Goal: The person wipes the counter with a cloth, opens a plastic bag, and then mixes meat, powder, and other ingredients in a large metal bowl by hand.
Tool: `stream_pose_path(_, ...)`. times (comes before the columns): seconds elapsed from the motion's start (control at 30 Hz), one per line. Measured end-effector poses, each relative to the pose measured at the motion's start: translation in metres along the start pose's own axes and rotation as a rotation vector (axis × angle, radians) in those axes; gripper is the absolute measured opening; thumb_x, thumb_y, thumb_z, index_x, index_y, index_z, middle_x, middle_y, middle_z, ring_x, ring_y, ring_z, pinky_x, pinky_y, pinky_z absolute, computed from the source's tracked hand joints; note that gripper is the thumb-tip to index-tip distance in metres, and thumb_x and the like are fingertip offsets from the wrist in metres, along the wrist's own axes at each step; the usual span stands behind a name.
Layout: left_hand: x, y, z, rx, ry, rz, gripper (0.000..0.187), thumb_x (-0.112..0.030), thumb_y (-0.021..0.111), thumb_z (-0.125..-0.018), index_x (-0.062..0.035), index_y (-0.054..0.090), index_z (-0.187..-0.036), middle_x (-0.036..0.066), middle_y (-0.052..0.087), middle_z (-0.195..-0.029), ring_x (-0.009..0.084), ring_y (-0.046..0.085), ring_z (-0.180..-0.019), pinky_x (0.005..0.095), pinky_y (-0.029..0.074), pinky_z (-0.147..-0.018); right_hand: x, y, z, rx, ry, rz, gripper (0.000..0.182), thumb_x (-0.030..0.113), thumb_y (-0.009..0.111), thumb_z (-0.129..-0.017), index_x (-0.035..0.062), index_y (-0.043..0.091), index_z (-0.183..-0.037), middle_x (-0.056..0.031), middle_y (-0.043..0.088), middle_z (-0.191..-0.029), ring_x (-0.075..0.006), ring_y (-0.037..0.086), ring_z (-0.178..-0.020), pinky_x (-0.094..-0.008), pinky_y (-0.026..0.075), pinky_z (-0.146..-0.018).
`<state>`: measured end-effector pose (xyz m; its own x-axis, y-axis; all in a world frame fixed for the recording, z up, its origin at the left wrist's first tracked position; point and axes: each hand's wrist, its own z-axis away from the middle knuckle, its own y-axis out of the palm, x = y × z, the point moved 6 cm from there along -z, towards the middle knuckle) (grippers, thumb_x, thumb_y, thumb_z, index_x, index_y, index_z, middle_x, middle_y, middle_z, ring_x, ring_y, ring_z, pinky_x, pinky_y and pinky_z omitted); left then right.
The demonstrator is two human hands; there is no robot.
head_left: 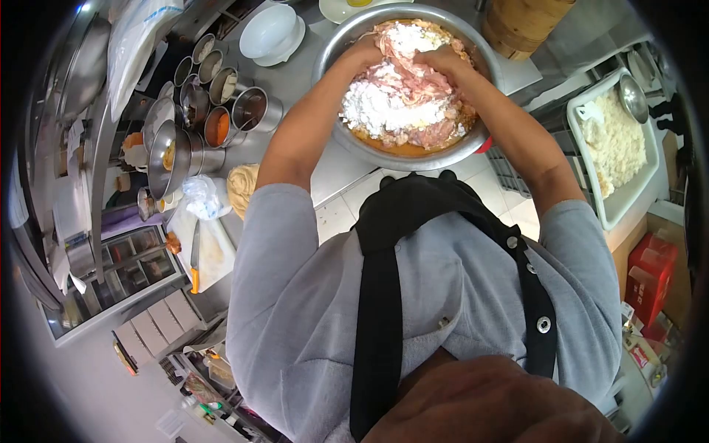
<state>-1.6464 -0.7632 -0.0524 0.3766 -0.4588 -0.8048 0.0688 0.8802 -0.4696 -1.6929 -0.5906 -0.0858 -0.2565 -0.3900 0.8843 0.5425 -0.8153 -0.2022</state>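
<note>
A large metal bowl holds raw meat in pale pink pieces, with orange-brown liquid around its edge. White powder lies heaped over the near left part of the meat, and more sits at the far side. My left hand is in the meat at the bowl's upper left, fingers curled into the pieces and partly hidden. Opposite it, my right hand also closes on meat, its fingertips buried. Strips of meat bulge up between the two hands.
Several metal containers with ingredients crowd the left counter. A knife lies on a white cutting board. White bowls stand beyond, and a bamboo steamer is at upper right. A white tub of pale crumbs stands right.
</note>
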Motion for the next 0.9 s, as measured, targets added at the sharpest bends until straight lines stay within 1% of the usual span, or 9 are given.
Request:
stream_pose_path(0.07,-0.022,-0.012,0.005,0.036,-0.051,-0.11,0.047,-0.019,0.064,-0.078,0.0042,0.052,-0.119,0.016,0.06,-0.109,0.0197,0.06,-0.087,0.0339,0.049,-0.069,0.015,-0.01,0.01,-0.037,0.013,0.015,0.046,0.023,0.074,-0.062,-0.0107,0.063,-0.092,-0.0171,0.064,-0.091,-0.0231,0.061,-0.078,-0.0349,0.049,-0.063)
stream_pose_path(0.13,-0.043,-0.023,0.006,0.146,-0.039,-0.537,0.043,-0.013,0.056,-0.081,0.0026,0.051,-0.121,0.017,0.06,-0.106,0.0201,0.06,-0.085,0.034,0.05,-0.068,0.051,-0.021,0.04,-0.011,0.035,0.249,0.048,0.021,0.073,-0.066,-0.0102,0.06,-0.099,-0.0172,0.063,-0.094,-0.0224,0.061,-0.08,-0.0331,0.049,-0.068)
stream_pose_path(0.2,-0.064,-0.021,0.024,0.176,0.058,-0.465,0.042,-0.009,0.05,-0.081,0.0012,0.051,-0.121,0.018,0.059,-0.108,0.0203,0.058,-0.09,0.034,0.05,-0.069,0.053,-0.022,0.039,0.078,0.087,0.316,0.059,0.023,0.073,-0.066,-0.0099,0.053,-0.111,-0.0188,0.061,-0.101,-0.0236,0.059,-0.086,-0.033,0.048,-0.072)
stream_pose_path(0.3,-0.103,-0.01,0.074,0.25,0.086,-0.42,0.047,-0.001,0.042,-0.077,-0.003,0.052,-0.123,0.019,0.055,-0.115,0.0211,0.054,-0.103,0.0321,0.051,-0.069,0.064,-0.026,0.038,0.015,-0.304,0.402,0.072,0.036,0.073,-0.058,-0.0147,0.056,-0.106,-0.0215,0.061,-0.102,-0.0243,0.06,-0.089,-0.035,0.048,-0.07)
stream_pose_path(0.37,-0.109,0.003,0.094,0.442,0.006,-0.243,0.051,0.002,0.041,-0.075,-0.0057,0.052,-0.124,0.019,0.054,-0.117,0.0219,0.052,-0.109,0.0307,0.053,-0.068,0.088,-0.027,0.078,0.133,-0.233,0.463,0.071,0.035,0.071,-0.063,-0.0034,0.052,-0.12,-0.0191,0.058,-0.11,-0.0228,0.057,-0.096,-0.0335,0.047,-0.076)
stream_pose_path(0.4,-0.116,0.001,0.092,0.392,0.283,-0.461,0.054,0.006,0.038,-0.073,-0.009,0.054,-0.122,0.016,0.055,-0.116,0.022,0.053,-0.106,0.0291,0.056,-0.066,0.108,-0.031,0.107,0.182,-0.175,0.487,0.07,0.032,0.071,-0.066,-0.0005,0.049,-0.124,-0.0167,0.057,-0.111,-0.0213,0.057,-0.094,-0.0317,0.048,-0.073)
stream_pose_path(0.47,-0.119,-0.019,0.099,0.356,0.104,-0.275,0.053,0.006,0.038,-0.073,-0.0092,0.056,-0.12,0.013,0.056,-0.115,0.0205,0.054,-0.105,0.0284,0.056,-0.067,0.104,-0.038,0.106,0.266,-0.181,0.52,0.066,0.032,0.068,-0.072,0.0102,0.046,-0.131,-0.0121,0.056,-0.113,-0.0199,0.056,-0.091,-0.031,0.05,-0.071)
stream_pose_path(0.7,-0.018,-0.031,-0.01,0.297,-0.067,-0.122,0.051,0.0,0.043,-0.081,-0.0137,0.047,-0.13,0.005,0.053,-0.12,0.0132,0.051,-0.1,0.0262,0.047,-0.076,0.039,-0.071,0.035,0.14,0.204,0.191,0.057,0.047,0.053,-0.086,0.0098,0.047,-0.129,-0.0144,0.057,-0.115,-0.0273,0.056,-0.101,-0.0448,0.047,-0.087)
stream_pose_path(0.9,-0.008,0.013,-0.047,0.36,-0.037,0.066,0.052,-0.009,0.053,-0.081,-0.0107,0.042,-0.132,0.007,0.052,-0.118,0.0155,0.054,-0.095,0.0269,0.046,-0.076,0.014,-0.019,-0.023,0.393,0.288,-0.461,0.045,0.041,0.051,-0.089,0.0033,0.054,-0.114,-0.0116,0.064,-0.102,-0.017,0.065,-0.08,-0.0334,0.055,-0.076)
